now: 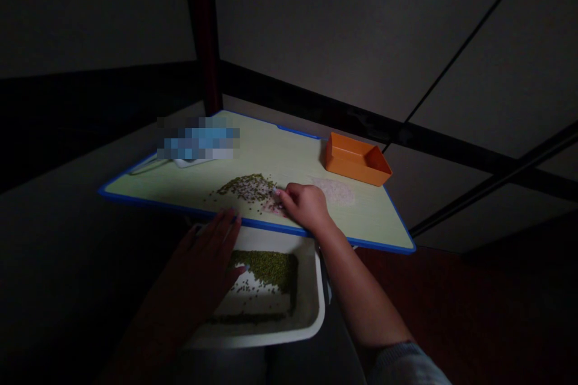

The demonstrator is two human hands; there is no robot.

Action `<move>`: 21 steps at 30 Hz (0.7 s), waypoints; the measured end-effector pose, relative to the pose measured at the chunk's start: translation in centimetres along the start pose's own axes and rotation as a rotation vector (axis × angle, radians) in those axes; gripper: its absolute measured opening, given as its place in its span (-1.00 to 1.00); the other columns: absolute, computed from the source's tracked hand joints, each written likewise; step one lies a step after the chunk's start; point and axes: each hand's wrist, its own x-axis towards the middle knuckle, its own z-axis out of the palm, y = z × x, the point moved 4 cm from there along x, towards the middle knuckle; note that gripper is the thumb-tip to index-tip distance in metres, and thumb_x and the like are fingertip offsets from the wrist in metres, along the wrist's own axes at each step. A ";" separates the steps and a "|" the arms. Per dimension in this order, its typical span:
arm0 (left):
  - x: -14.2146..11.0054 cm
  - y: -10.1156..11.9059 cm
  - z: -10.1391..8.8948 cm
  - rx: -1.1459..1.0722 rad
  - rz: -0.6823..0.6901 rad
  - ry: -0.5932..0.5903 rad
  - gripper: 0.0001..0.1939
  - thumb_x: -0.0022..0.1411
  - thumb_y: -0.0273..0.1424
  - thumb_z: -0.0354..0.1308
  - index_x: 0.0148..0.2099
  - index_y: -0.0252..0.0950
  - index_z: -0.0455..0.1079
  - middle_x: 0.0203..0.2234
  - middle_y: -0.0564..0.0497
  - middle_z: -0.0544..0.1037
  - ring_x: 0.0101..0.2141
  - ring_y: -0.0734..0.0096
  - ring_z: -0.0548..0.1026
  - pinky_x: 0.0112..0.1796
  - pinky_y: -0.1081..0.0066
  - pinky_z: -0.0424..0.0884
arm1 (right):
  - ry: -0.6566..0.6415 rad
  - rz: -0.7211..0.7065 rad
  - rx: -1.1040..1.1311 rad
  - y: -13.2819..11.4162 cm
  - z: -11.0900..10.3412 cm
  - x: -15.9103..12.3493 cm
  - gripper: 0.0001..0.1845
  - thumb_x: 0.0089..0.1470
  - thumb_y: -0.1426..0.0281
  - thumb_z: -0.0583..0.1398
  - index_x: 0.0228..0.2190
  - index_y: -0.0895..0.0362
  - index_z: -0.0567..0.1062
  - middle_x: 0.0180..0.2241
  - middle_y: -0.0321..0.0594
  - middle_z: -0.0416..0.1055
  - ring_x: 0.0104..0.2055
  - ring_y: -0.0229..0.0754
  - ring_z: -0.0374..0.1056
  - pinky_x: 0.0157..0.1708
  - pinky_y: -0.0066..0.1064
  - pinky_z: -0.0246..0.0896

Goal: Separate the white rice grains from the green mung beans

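My right hand (309, 204) rests on the pale folding table (280, 153), fingers curled in and thumb pressed near the fingertips; whatever may be in them is hidden. Beside its fingertips spreads a loose pile of green beans (248, 187), like mung beans, mixed with whitish bits. Right of this hand is a thin patch of pale grains (334, 191). My left hand (212, 255) lies over the left part of a white basin (318, 304), fingers stretched toward the table's blue edge, thumb apart. Many more green beans (273, 267) are inside the basin, below table level.
An orange rectangular box (359, 173) stands at the table's back right. A pixelated blue and white object (198, 141) occupies the back left, with a cable (149, 165) beside it. Walls close in behind the table. The room is dim.
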 end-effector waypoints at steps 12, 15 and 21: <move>0.1 0.1 -0.1 -0.060 -0.070 -0.102 -0.27 0.23 -0.10 -0.10 0.36 -0.30 -0.12 0.31 -0.19 0.15 0.29 0.09 0.14 0.20 0.00 0.07 | -0.047 -0.067 0.038 -0.4 0.0 -0.2 -0.51 0.23 0.06 0.02 -0.49 0.10 0.53 -0.57 -0.26 0.46 -0.50 -0.27 0.29 -0.47 -0.45 -0.12; 0.0 0.0 0.1 -0.038 -0.073 -0.079 -0.25 0.22 -0.09 -0.08 0.36 -0.29 -0.12 0.31 -0.17 0.15 0.28 0.11 0.16 0.20 0.01 0.08 | -0.032 -0.067 0.048 -0.4 0.0 -0.3 -0.52 0.22 0.07 0.03 -0.50 0.10 0.52 -0.58 -0.26 0.46 -0.50 -0.26 0.30 -0.47 -0.45 -0.09; 0.0 0.0 -0.1 -0.034 -0.032 -0.012 -0.25 0.24 -0.10 -0.13 0.36 -0.35 -0.16 0.29 -0.21 0.18 0.25 0.06 0.20 0.13 -0.01 0.16 | -0.035 -0.049 -0.018 -0.2 0.1 -0.3 -0.54 0.23 0.08 0.03 -0.46 0.10 0.54 -0.55 -0.24 0.49 -0.47 -0.24 0.34 -0.46 -0.45 -0.08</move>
